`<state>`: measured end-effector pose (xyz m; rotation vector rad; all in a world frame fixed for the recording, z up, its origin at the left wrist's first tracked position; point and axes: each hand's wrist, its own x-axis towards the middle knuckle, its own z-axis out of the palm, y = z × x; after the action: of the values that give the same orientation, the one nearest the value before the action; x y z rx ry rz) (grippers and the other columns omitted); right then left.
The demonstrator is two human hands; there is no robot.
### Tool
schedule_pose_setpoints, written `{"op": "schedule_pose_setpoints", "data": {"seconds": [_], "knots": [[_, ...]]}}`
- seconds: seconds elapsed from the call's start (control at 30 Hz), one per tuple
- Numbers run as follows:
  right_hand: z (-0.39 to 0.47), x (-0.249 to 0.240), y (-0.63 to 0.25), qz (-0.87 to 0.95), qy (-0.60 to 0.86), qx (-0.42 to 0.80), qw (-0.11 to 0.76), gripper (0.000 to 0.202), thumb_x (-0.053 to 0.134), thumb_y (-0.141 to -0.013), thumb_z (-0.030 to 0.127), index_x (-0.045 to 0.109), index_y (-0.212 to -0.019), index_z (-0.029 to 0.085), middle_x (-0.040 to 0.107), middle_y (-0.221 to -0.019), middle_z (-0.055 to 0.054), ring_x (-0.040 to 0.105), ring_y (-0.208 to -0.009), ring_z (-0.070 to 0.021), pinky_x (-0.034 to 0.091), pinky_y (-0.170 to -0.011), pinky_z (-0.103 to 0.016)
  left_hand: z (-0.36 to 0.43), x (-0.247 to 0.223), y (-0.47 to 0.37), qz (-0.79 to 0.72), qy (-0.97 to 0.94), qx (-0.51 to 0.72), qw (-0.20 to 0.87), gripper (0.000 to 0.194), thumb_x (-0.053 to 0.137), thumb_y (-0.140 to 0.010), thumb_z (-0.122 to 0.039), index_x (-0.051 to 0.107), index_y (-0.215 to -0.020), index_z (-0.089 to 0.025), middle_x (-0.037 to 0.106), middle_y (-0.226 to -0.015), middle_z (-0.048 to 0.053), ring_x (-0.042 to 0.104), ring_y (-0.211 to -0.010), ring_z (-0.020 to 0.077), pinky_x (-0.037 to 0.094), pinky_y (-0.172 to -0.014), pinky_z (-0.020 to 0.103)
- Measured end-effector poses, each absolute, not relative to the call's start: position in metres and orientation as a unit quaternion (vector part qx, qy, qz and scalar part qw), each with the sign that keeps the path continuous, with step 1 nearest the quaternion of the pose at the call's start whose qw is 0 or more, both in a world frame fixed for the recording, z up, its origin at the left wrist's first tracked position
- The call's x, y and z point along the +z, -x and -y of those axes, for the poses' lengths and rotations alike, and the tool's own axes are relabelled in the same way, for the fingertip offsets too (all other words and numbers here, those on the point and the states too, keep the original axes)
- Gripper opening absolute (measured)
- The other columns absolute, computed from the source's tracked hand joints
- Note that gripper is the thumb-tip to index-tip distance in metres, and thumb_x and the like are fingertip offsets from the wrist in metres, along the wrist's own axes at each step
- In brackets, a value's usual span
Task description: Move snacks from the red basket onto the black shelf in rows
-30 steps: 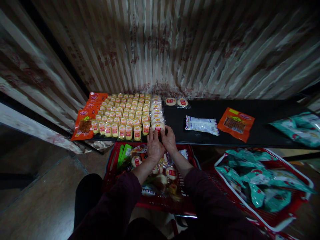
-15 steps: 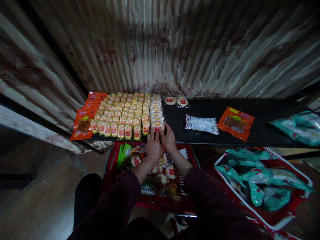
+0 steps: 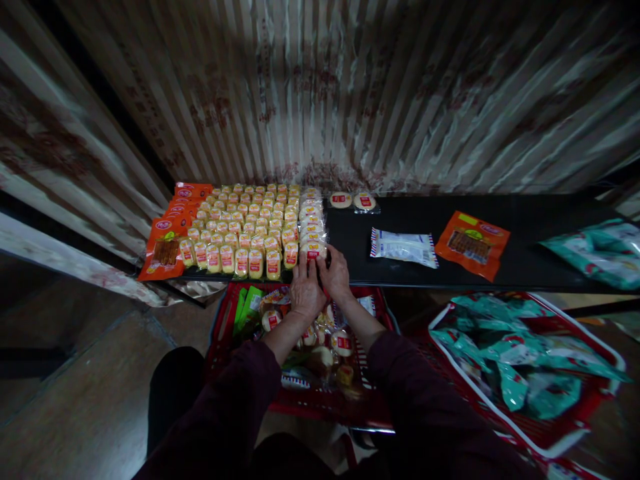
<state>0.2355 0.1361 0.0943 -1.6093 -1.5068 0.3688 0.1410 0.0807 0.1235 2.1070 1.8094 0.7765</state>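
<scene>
At the front end of a column of white round cakes [image 3: 312, 212] lies a wrapped round cake [image 3: 313, 248] with a red label. My left hand [image 3: 307, 291] has its fingers closed on this cake's near left side. From the right, my right hand [image 3: 335, 276] grips the same cake with thumb and fingers. Part of the wrapper is hidden under the fingertips. Left of the column stand rows of small yellow wrapped cakes [image 3: 242, 230], touching one another. Orange snack packets [image 3: 165, 248] overlap at the shelf's left end.
On the black shelf [image 3: 530, 230] are two round cakes [image 3: 353, 201], a white packet [image 3: 404, 248], an orange packet [image 3: 473, 245] and a green bag [image 3: 600, 252]. Below, a red basket [image 3: 217, 360] of mixed snacks sits before me; another basket [image 3: 622, 363] holds green bags.
The view has shifted very slightly. Both hands stay at the front round cake, which looks settled a little closer in line with its column.
</scene>
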Motion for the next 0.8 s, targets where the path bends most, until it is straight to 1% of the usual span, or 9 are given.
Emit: {"op": "schedule_pose_setpoints", "data": {"seconds": [0.1, 0.2, 0.3, 0.43, 0.53, 0.73, 0.8], "knots": [[-0.136, 0.095, -0.235, 0.614, 0.647, 0.145, 0.427, 0.043, 0.042, -0.083, 0.033, 0.055, -0.119, 0.012, 0.061, -0.116, -0.017, 0.053, -0.106, -0.0273, 0.040, -0.097, -0.047, -0.081, 0.121, -0.140, -0.623, -0.728, 0.258, 0.120, 0.055, 0.047, -0.082, -0.017, 0.041, -0.136, -0.009, 0.028, -0.151, 0.018, 0.029, -0.137, 0.0291, 0.030, -0.109, 0.044], [-0.136, 0.095, -0.235, 0.610, 0.650, 0.146, 0.428, 0.043, 0.043, -0.084, 0.034, 0.055, -0.119, 0.012, 0.061, -0.115, -0.017, 0.053, -0.106, -0.0273, 0.040, -0.097, -0.047, -0.080, 0.122, -0.140, -0.628, -0.727, 0.254, 0.112, 0.055, 0.045, -0.083, -0.016, 0.040, -0.137, -0.007, 0.028, -0.151, 0.018, 0.033, -0.134, 0.0292, 0.032, -0.108, 0.042], [-0.134, 0.094, -0.236, 0.609, 0.645, 0.145, 0.439, 0.044, 0.045, -0.083, 0.034, 0.054, -0.121, 0.012, 0.061, -0.116, -0.016, 0.053, -0.106, -0.0267, 0.041, -0.097, -0.045, -0.077, 0.125, -0.140, -0.619, -0.738, 0.247, 0.111, 0.058, 0.048, -0.081, -0.015, 0.039, -0.137, -0.006, 0.028, -0.151, 0.018, 0.037, -0.130, 0.0297, 0.035, -0.106, 0.042], [-0.132, 0.094, -0.237, 0.615, 0.634, 0.145, 0.447, 0.045, 0.046, -0.084, 0.032, 0.053, -0.123, 0.012, 0.059, -0.120, -0.016, 0.052, -0.110, -0.0259, 0.041, -0.098, -0.045, -0.075, 0.125, -0.140, -0.595, -0.759, 0.239, 0.116, 0.063, 0.052, -0.077, -0.014, 0.038, -0.138, -0.005, 0.035, -0.147, 0.019, 0.041, -0.125, 0.0293, 0.037, -0.104, 0.042], [-0.134, 0.094, -0.239, 0.622, 0.629, 0.149, 0.443, 0.044, 0.047, -0.084, 0.030, 0.054, -0.123, 0.011, 0.059, -0.120, -0.017, 0.051, -0.112, -0.0253, 0.041, -0.099, -0.044, -0.076, 0.121, -0.140, -0.592, -0.759, 0.246, 0.111, 0.062, 0.052, -0.077, -0.013, 0.039, -0.137, -0.005, 0.038, -0.145, 0.019, 0.041, -0.125, 0.0295, 0.037, -0.104, 0.043], [-0.136, 0.090, -0.244, 0.617, 0.631, 0.156, 0.443, 0.044, 0.049, -0.084, 0.033, 0.055, -0.122, 0.012, 0.058, -0.121, -0.017, 0.051, -0.113, -0.0258, 0.042, -0.098, -0.045, -0.075, 0.114, -0.138, -0.588, -0.765, 0.245, 0.095, 0.062, 0.050, -0.077, -0.012, 0.039, -0.137, -0.003, 0.035, -0.147, 0.019, 0.040, -0.125, 0.0293, 0.038, -0.104, 0.042], [-0.134, 0.089, -0.244, 0.613, 0.632, 0.155, 0.448, 0.045, 0.048, -0.084, 0.034, 0.054, -0.123, 0.011, 0.058, -0.121, -0.018, 0.051, -0.114, -0.0259, 0.042, -0.099, -0.045, -0.074, 0.111, -0.137, -0.585, -0.767, 0.246, 0.093, 0.063, 0.050, -0.077, -0.012, 0.038, -0.138, -0.005, 0.035, -0.147, 0.018, 0.039, -0.126, 0.0285, 0.038, -0.104, 0.042]]}}
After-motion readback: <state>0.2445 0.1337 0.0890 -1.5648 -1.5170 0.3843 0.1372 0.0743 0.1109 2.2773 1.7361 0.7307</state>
